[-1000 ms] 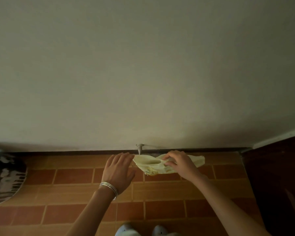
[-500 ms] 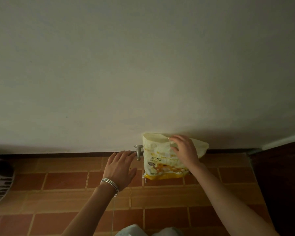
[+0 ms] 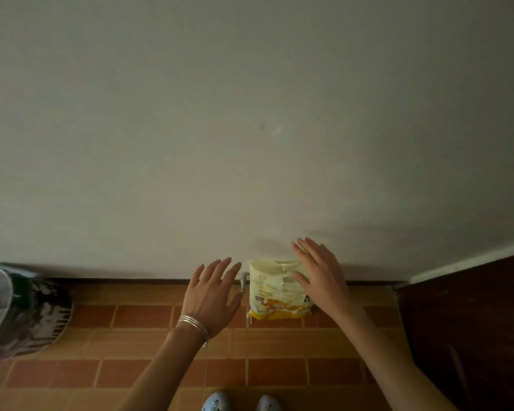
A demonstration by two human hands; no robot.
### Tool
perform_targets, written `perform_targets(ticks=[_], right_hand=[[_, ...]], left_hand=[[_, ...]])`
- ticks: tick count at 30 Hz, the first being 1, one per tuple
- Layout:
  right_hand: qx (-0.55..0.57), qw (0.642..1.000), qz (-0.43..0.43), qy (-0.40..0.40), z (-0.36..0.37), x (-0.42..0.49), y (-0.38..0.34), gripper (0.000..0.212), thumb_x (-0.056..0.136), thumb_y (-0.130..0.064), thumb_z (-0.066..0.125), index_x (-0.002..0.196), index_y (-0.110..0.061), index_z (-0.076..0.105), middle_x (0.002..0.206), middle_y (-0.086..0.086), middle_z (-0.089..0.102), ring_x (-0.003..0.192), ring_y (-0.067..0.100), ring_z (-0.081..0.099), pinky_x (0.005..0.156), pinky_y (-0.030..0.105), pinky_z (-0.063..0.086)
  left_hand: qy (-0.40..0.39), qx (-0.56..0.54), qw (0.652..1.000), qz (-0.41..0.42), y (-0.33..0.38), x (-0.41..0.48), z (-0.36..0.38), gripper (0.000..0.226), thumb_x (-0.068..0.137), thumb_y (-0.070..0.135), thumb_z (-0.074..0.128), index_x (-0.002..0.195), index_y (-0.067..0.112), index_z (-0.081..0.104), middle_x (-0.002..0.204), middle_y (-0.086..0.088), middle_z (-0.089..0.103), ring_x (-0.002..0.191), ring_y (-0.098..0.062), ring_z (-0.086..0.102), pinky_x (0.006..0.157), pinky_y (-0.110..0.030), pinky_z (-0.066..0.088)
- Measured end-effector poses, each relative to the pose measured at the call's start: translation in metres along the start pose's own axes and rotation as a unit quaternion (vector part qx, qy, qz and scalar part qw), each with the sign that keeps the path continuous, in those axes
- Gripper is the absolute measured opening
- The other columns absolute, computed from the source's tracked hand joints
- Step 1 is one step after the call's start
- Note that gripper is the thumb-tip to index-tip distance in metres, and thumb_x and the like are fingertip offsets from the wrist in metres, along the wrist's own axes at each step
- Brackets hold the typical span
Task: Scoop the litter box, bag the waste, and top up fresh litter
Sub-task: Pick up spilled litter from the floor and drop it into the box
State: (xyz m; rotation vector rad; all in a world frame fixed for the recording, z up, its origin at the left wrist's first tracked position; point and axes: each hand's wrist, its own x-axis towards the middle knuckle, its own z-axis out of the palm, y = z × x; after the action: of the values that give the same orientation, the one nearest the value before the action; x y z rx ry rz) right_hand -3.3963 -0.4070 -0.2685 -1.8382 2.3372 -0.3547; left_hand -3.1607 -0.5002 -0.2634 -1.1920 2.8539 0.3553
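A pale yellow litter bag [image 3: 272, 292] with an orange bottom band stands upright on the tiled floor against the white wall. My right hand [image 3: 319, 274] hovers over the bag's upper right corner, fingers spread, gripping nothing; whether it touches the bag I cannot tell. My left hand [image 3: 212, 295], with silver bangles at the wrist, is spread open just left of the bag, holding nothing. No litter box or scoop is in view.
A small metal tap [image 3: 244, 280] sticks out of the wall base between my left hand and the bag. A dark patterned round container [image 3: 21, 315] sits at the far left. A dark brown panel [image 3: 469, 321] fills the right side. My light blue shoes [image 3: 241, 401] show at the bottom.
The bag went from lying crumpled in my right hand to standing upright against the wall. My right hand has let go and opened; my left hand stayed spread beside it.
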Motion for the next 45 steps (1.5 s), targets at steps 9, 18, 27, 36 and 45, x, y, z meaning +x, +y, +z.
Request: perform_targets(ticks=[9,18,27,36,45], right_hand=[[-0.032,0.991,-0.103,0.084,-0.175,-0.023,-0.091,0.06,0.09,-0.043,0.04,0.144,-0.021,0.025,0.149,0.002,0.035,0.139,0.02,0.027,0.112,0.046,0.026],[0.0,0.963,-0.269,0.031,-0.218,-0.068,-0.147,0.053,0.097,-0.049,0.019,0.143,-0.024,0.027,0.145,0.002,0.04,0.135,0.021,0.035,0.106,0.051,0.034],[0.012,0.881,-0.473,-0.006,-0.231,-0.061,-0.24,0.049,0.095,-0.044,0.033,0.136,-0.021,0.046,0.136,0.0,0.051,0.129,0.016,0.043,0.107,0.04,0.03],[0.04,0.795,-0.605,-0.025,-0.194,-0.066,-0.424,0.048,0.091,-0.044,0.041,0.132,-0.022,0.051,0.133,0.0,0.054,0.125,0.018,0.049,0.103,0.043,0.04],[0.011,0.753,-0.657,-0.042,-0.147,-0.085,-0.604,0.045,0.092,-0.048,0.041,0.129,-0.026,0.053,0.131,-0.002,0.056,0.126,0.017,0.047,0.104,0.042,0.039]], left_hand=[[0.107,0.008,0.993,-0.053,0.035,-0.064,-0.171,0.063,0.084,0.055,0.036,0.138,0.025,0.043,0.139,-0.006,0.051,0.124,-0.026,0.052,0.103,-0.048,0.035],[0.164,0.034,0.968,-0.185,0.061,-0.181,-0.232,0.063,0.084,0.056,0.035,0.139,0.026,0.045,0.142,-0.007,0.048,0.13,-0.031,0.045,0.106,-0.055,0.03],[0.174,0.025,0.928,-0.328,0.048,-0.306,-0.24,0.061,0.084,0.055,0.037,0.135,0.025,0.05,0.135,-0.004,0.054,0.125,-0.029,0.05,0.103,-0.057,0.038],[0.184,0.031,0.871,-0.455,-0.031,-0.418,-0.25,0.06,0.083,0.055,0.039,0.135,0.027,0.049,0.134,-0.001,0.055,0.123,-0.024,0.052,0.101,-0.046,0.043],[0.184,0.032,0.841,-0.508,-0.143,-0.531,-0.265,0.058,0.08,0.054,0.039,0.13,0.028,0.053,0.127,0.002,0.06,0.113,-0.02,0.06,0.096,-0.047,0.047]])
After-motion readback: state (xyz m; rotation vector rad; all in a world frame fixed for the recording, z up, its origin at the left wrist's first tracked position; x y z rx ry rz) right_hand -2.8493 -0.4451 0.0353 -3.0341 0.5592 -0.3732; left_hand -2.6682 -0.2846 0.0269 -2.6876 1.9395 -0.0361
